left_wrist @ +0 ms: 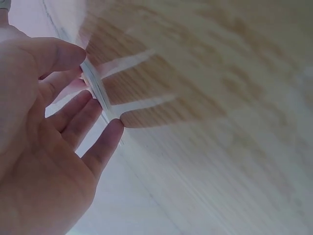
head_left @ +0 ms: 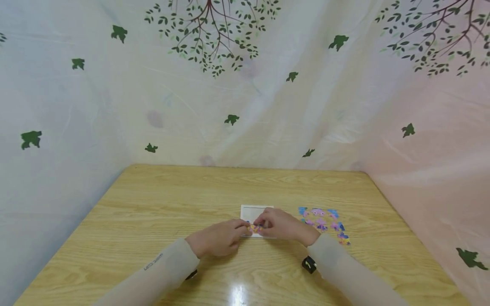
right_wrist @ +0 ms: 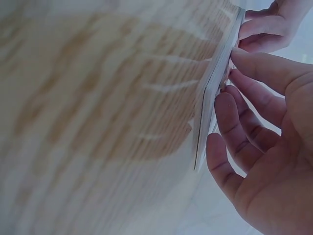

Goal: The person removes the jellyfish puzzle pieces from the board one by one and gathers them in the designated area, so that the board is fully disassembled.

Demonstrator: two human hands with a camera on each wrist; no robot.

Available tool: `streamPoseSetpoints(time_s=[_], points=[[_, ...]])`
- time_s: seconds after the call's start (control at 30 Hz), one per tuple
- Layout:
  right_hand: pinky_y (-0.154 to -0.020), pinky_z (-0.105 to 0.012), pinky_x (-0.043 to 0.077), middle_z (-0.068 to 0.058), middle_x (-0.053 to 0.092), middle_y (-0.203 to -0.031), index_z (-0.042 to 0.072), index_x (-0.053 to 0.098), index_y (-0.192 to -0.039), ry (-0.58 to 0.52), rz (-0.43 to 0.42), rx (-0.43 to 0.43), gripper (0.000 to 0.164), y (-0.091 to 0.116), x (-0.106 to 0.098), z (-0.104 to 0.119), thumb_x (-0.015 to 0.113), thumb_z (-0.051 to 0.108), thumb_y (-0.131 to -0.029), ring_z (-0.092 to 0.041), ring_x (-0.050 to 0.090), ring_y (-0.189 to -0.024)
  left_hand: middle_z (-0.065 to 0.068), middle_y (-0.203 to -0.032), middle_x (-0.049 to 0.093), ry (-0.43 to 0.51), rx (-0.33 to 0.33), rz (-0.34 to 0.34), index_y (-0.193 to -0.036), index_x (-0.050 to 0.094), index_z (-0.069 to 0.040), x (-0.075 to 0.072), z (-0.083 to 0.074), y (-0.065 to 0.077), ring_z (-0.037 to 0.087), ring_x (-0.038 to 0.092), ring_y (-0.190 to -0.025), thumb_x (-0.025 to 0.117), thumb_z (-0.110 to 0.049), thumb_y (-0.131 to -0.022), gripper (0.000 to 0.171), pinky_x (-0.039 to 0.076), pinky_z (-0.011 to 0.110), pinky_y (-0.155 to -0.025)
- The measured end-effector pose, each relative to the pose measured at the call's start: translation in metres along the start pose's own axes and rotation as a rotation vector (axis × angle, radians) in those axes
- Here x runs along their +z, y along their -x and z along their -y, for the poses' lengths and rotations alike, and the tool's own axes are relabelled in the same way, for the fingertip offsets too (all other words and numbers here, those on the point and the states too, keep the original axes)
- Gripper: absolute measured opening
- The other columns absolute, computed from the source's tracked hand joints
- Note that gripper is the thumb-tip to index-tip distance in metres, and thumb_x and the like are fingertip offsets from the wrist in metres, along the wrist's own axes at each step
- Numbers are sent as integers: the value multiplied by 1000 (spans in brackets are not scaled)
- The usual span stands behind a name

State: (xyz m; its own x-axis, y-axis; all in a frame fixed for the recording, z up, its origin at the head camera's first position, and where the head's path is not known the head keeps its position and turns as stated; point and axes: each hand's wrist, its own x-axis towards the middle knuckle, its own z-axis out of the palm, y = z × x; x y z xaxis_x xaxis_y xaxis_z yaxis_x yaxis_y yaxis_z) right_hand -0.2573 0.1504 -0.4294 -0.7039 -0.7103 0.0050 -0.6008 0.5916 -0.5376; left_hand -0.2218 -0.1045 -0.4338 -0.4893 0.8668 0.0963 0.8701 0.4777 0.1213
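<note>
A shallow white puzzle tray [head_left: 246, 211] lies on the table, with a short strip of yellow, orange and pink jigsaw pieces [head_left: 254, 228] along its near side. My left hand [head_left: 219, 239] holds the strip's left end between thumb and fingertips. At the other end my right hand [head_left: 285, 226] pinches the strip with bent fingers. In the left wrist view the outer fingertips [left_wrist: 115, 128] rest by the tray's edge. The right thumb [right_wrist: 259, 66] reaches the tray's near edge in the right wrist view. Fingers mostly hide the held pieces there.
Loose jigsaw pieces [head_left: 320, 223] in pink, purple and blue lie in rows right of the tray, with several yellow-and-blue ones [head_left: 343, 239] nearer. The wooden table [head_left: 172, 191] meets a hanging cloth [head_left: 183, 127] printed with leaves at the back and sides.
</note>
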Motion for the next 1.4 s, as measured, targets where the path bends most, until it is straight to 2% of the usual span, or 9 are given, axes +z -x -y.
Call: streamPoseSetpoints(time_s=[0.17,0.37,0.47,0.67,0.8,1.03,1.17,1.3,1.4], points=[[-78,-26,53,-6,65,-106,1,74,-116,-33,-3,-2,23,0,0,2,73,12,-97,-9,59,-86,15,-145,58,0,-35,32,-133,63,-5,-1,-1,1,28,55,-135,62,-5,-98,35,44,36,-114],[-71,-24,51,-4,61,-105,5,68,-113,-56,-19,1,20,0,1,1,75,7,-94,-5,53,-79,14,-145,58,5,-51,58,-135,62,-5,-4,-2,1,28,54,-135,61,-5,-99,36,44,36,-114],[-70,-24,52,-4,63,-102,7,65,-111,-71,-22,-18,20,-1,1,1,75,4,-94,-5,55,-77,14,-146,57,14,-59,61,-135,62,-5,-5,-3,1,28,54,-136,61,-5,-99,36,44,37,-115],[-67,-24,53,0,70,-92,11,60,-109,-100,9,-55,13,3,-2,3,68,8,-100,-5,63,-74,14,-149,55,19,-71,72,-137,61,-5,-6,-5,1,28,53,-138,61,-5,-100,37,43,38,-115],[-65,-24,52,1,69,-90,12,60,-108,-115,16,-52,11,11,-7,-2,68,13,-101,-5,61,-72,15,-149,56,14,-65,60,-137,61,-5,-7,-5,1,29,54,-137,61,-5,-99,38,43,38,-115],[-62,-23,49,2,69,-82,13,63,-103,-168,9,-25,10,40,-27,-28,71,19,-100,-6,57,-69,15,-149,57,1,-38,30,-136,62,-4,-7,-6,3,30,55,-136,60,-1,-98,38,44,39,-115],[-66,-23,50,6,68,-83,15,64,-102,-140,0,3,13,65,-41,-46,73,23,-99,-6,58,-74,15,-151,55,15,-47,41,-138,61,-3,-8,-8,3,30,54,-137,59,0,-99,40,43,39,-115],[-70,-24,51,4,69,-87,10,64,-102,-180,14,41,14,91,-53,-62,73,20,-98,-6,58,-77,16,-150,56,21,-43,33,-139,60,-2,-8,-8,3,31,54,-137,58,1,-99,40,44,39,-115],[-63,-22,50,2,67,-86,7,62,-103,-232,35,91,15,109,-60,-71,73,16,-98,-6,56,-72,16,-149,56,26,-36,26,-138,61,-2,-8,-8,4,31,55,-136,58,1,-98,40,44,38,-114]])
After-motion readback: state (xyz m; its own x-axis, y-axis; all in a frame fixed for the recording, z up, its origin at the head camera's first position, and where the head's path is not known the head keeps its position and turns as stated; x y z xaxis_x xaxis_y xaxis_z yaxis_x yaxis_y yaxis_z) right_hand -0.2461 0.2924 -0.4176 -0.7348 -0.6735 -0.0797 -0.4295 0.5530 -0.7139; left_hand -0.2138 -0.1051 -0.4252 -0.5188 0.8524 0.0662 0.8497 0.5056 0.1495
